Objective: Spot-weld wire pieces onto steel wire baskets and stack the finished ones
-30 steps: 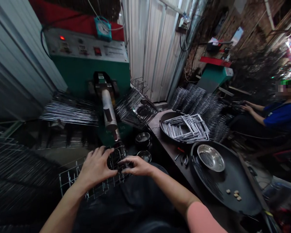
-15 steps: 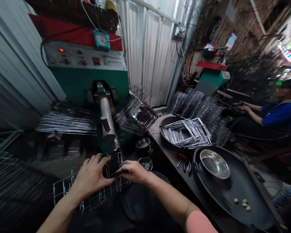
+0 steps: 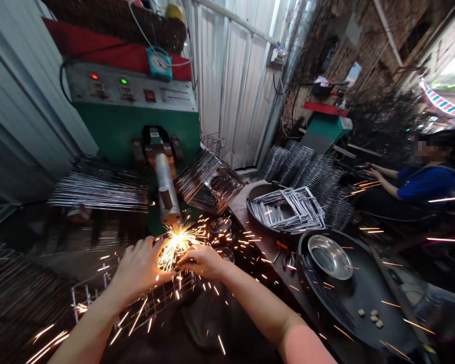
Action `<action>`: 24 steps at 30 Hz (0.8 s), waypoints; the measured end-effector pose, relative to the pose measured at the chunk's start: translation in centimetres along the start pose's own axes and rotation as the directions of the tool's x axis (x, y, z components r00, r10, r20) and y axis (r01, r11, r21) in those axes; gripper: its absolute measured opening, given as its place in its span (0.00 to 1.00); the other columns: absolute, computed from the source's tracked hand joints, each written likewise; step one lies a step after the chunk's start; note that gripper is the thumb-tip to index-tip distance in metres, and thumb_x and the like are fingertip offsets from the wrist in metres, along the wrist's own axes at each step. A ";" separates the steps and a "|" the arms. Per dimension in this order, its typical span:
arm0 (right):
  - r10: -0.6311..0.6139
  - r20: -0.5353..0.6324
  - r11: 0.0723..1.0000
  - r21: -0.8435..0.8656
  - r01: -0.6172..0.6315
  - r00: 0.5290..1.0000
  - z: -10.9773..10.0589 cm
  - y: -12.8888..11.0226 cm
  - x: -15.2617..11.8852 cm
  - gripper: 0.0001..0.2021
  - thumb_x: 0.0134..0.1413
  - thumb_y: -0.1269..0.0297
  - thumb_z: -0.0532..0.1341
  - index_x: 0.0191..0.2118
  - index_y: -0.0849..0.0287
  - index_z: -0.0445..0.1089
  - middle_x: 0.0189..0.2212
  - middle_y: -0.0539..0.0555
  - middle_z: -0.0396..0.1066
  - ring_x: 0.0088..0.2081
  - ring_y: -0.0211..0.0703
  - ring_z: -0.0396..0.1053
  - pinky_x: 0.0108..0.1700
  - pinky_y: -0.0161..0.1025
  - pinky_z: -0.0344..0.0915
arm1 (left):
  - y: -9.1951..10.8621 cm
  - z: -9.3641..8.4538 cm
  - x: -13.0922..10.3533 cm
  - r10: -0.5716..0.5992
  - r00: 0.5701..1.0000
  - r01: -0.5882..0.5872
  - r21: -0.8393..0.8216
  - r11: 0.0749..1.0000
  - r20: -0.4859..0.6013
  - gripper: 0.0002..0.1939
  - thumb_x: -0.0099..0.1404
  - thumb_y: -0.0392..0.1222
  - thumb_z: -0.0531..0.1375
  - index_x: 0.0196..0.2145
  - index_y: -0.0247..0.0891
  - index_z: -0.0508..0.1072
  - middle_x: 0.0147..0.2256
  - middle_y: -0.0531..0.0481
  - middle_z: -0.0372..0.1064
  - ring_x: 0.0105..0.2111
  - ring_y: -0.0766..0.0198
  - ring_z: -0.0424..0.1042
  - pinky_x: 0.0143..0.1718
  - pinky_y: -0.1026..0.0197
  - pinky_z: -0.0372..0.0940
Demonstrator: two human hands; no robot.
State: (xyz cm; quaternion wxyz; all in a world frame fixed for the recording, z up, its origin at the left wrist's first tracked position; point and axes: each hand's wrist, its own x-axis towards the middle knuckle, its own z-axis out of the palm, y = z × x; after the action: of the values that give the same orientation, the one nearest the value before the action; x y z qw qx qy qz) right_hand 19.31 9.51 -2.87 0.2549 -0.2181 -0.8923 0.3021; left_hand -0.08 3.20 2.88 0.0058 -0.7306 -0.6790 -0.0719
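Welding step underway: left hand (image 3: pixel 138 268) and right hand (image 3: pixel 202 261) both gripping wire rack (image 3: pixel 136 303) under sparking electrode (image 3: pixel 166 189); next joint needing repositioning.

A dark table (image 3: pixel 256 230) runs along the right. On it sits a round black tray (image 3: pixel 367 298); just behind the tray stands a pan of wire frames (image 3: pixel 286 208), and small tools (image 3: pixel 284 253) lie beside its near-left rim.

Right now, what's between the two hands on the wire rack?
In the head view, a bright burst of sparks sits between the left hand and right hand.
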 end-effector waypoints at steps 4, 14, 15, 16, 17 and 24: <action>-0.017 -0.002 0.999 -0.037 0.017 1.000 -0.2 -0.5 -0.3 0.04 0.62 0.67 0.64 0.39 0.60 0.77 0.42 0.57 0.79 0.46 0.41 0.76 0.49 0.35 0.71 | 0.0 0.1 -0.1 -0.011 1.000 0.011 -0.014 1.000 -0.004 0.35 0.50 0.54 0.61 0.53 0.33 0.72 0.50 0.31 0.69 0.51 0.35 0.69 0.51 0.40 0.64; -0.010 0.121 0.986 -0.164 0.030 0.993 -1.7 -1.4 0.4 0.06 0.62 0.67 0.64 0.43 0.60 0.76 0.44 0.57 0.77 0.45 0.40 0.75 0.47 0.33 0.68 | -0.8 0.8 -0.2 0.010 0.995 -0.023 -0.136 0.990 -0.099 0.35 0.48 0.56 0.61 0.52 0.38 0.71 0.51 0.35 0.69 0.51 0.38 0.69 0.52 0.41 0.66; 0.001 0.126 0.984 -0.177 0.022 0.992 -1.6 -1.3 0.4 0.06 0.62 0.67 0.64 0.43 0.60 0.76 0.44 0.57 0.77 0.46 0.40 0.75 0.46 0.33 0.68 | -0.8 0.8 -0.2 0.028 0.992 -0.041 -0.109 0.993 -0.120 0.34 0.48 0.55 0.61 0.52 0.38 0.71 0.50 0.33 0.69 0.51 0.36 0.69 0.52 0.40 0.66; 0.011 0.126 0.983 -0.184 0.013 0.992 -1.5 -1.3 0.3 0.06 0.62 0.68 0.64 0.44 0.60 0.76 0.44 0.56 0.77 0.46 0.40 0.75 0.46 0.32 0.68 | -0.8 0.8 -0.1 0.042 0.990 -0.054 -0.087 0.995 -0.135 0.32 0.49 0.54 0.61 0.51 0.38 0.71 0.50 0.33 0.69 0.51 0.35 0.69 0.51 0.39 0.65; 0.019 0.120 0.983 -0.186 0.003 0.993 -1.3 -1.2 0.4 0.06 0.61 0.69 0.65 0.43 0.59 0.76 0.44 0.56 0.77 0.46 0.40 0.75 0.46 0.32 0.68 | -0.8 0.7 -0.1 0.052 0.989 -0.063 -0.079 0.995 -0.137 0.31 0.49 0.53 0.61 0.51 0.39 0.71 0.49 0.33 0.70 0.50 0.35 0.69 0.51 0.38 0.65; -0.001 0.079 0.990 -0.139 0.012 0.997 -1.9 -1.6 1.1 0.05 0.59 0.67 0.67 0.41 0.61 0.77 0.41 0.56 0.77 0.45 0.40 0.76 0.48 0.32 0.68 | -1.3 1.1 0.4 -0.013 1.000 0.017 -0.292 0.956 0.013 0.35 0.48 0.56 0.63 0.54 0.41 0.69 0.54 0.38 0.70 0.51 0.43 0.72 0.49 0.47 0.69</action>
State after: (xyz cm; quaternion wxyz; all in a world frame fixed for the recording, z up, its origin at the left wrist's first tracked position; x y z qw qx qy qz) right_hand 19.22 9.72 -0.20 0.2048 -0.2203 -0.9212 0.2468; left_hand -1.23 3.80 1.74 -0.1064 -0.7187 -0.6665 -0.1672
